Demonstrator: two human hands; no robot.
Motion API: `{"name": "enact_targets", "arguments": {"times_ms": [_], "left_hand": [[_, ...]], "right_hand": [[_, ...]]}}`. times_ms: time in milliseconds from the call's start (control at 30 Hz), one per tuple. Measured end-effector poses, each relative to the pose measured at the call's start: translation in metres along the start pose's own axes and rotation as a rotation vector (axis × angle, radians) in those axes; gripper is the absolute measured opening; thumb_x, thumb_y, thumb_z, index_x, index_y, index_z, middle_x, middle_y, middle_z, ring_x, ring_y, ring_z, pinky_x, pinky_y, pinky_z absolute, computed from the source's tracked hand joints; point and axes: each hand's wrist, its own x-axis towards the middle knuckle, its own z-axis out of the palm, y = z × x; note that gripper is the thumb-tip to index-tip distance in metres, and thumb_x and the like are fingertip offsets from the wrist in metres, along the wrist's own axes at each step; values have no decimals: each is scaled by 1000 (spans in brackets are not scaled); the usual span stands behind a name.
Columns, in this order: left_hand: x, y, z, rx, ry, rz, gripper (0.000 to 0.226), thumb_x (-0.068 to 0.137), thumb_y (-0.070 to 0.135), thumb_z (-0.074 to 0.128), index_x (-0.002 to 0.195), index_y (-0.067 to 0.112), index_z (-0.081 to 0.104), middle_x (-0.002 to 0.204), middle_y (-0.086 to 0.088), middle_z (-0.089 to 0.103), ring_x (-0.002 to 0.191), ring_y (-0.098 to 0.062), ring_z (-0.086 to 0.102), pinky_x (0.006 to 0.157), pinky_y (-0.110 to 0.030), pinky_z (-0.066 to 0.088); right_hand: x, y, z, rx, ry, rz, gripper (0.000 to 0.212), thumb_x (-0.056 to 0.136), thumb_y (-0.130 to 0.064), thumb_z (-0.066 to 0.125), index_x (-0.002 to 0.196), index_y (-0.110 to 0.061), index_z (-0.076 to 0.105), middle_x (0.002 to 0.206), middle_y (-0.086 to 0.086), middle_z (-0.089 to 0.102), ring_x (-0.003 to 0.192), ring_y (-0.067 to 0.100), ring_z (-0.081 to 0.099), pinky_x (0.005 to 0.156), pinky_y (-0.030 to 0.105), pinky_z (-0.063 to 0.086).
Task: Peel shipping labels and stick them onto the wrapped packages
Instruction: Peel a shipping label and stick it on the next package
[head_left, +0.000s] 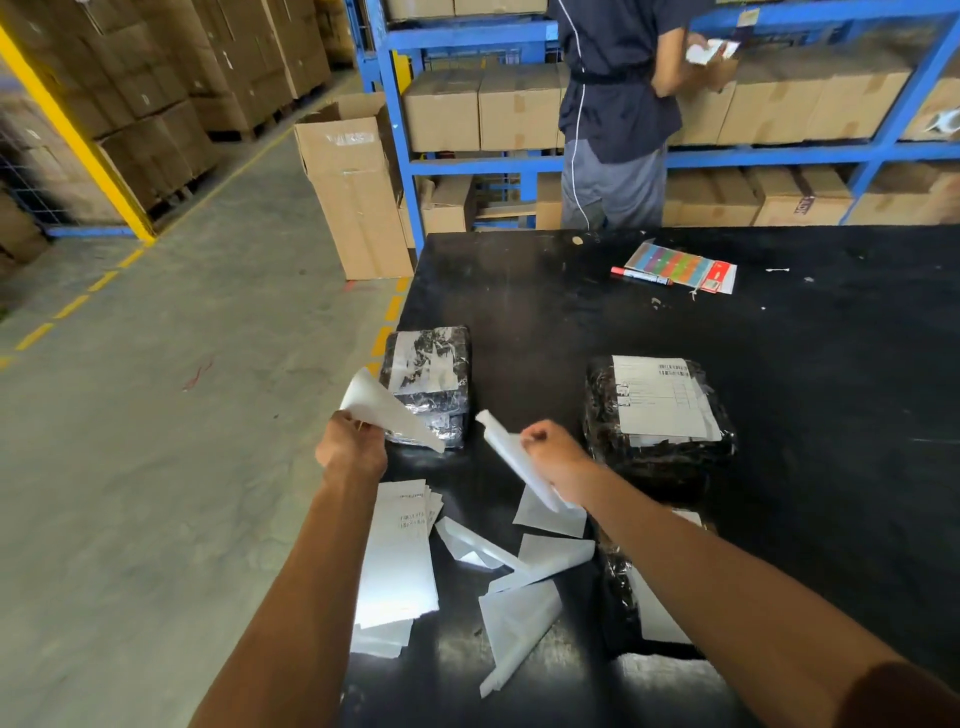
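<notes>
Scattered backing sheets (524, 587) and a label stack (397, 561) are seen along the near edge of the table (805, 332). One sheet (387, 410) is pinched in the left hand (350, 447), another (511, 457) is clamped in the right hand (553, 457); which is label and which is backing can't be told. Just past the left hand, at the table's left edge, sits a wrapped package (431, 384), long axis running away from the camera, so that hand is probably closer. Further right, a labelled package (657, 415) is parked.
</notes>
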Motion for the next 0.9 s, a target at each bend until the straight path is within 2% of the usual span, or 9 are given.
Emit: {"name": "enact_targets", "arguments": {"times_ms": [133,233,267,300,333,433,567,667,900], "left_hand": [[-14,-13,4,-31,-67,-21,10,96,1,41,102,-1,50,94,-13,58,80,-22,59,91,-38,51],[-28,-21,2,37,-88,-30,11,95,1,41,96,1,52,89,-13,58,79,-22,59,74,-36,52],[-32,-23,3,48,-92,-31,10,95,1,41,98,1,51,89,-12,58,79,-22,59,74,-36,51],[-38,-25,1,52,-92,-31,11,96,1,41,102,0,50,88,-12,57,79,-21,58,75,-35,50],[-43,-27,1,47,-93,-26,11,96,0,41,103,0,49,88,-12,57,78,-21,58,75,-35,50],[-61,-33,2,48,-81,13,15,96,-2,42,107,-1,51,90,-13,57,76,-20,58,77,-38,53],[-82,-53,7,91,-94,19,27,97,2,39,121,4,51,95,-12,60,86,-24,60,84,-40,53],[-106,-71,11,66,-90,-62,18,97,2,36,105,2,53,91,-14,58,80,-25,58,80,-41,54],[-133,-92,4,88,-218,-219,19,96,18,39,97,4,52,99,-15,57,101,-31,58,105,-47,44]], "right_hand": [[-20,36,28,-125,-157,55,17,96,-19,46,97,-21,62,110,-4,52,104,23,56,84,33,48],[-28,44,38,-144,-231,72,14,97,-22,48,98,-18,62,95,3,56,91,22,56,82,41,47],[-28,43,39,-160,-209,6,16,98,-21,47,95,-16,62,93,5,55,88,24,56,99,41,48],[-30,40,39,-175,-137,-80,16,98,-17,46,97,-14,62,95,5,55,89,23,57,81,39,46],[-32,35,35,-149,-7,-185,17,96,-10,47,101,-15,62,100,4,56,91,19,56,78,22,43],[-49,15,13,18,325,-524,44,79,6,54,117,-15,59,115,-1,54,99,10,54,85,21,44],[-69,-7,0,-313,205,-841,57,73,-21,66,128,-21,49,126,-3,47,116,15,47,95,32,36],[-72,-5,4,-568,262,-889,40,81,-31,68,118,-21,54,116,-2,56,107,20,54,85,38,41],[-92,13,-17,-457,338,-754,10,92,-10,59,99,-17,56,96,-1,58,86,18,56,82,36,45]]}}
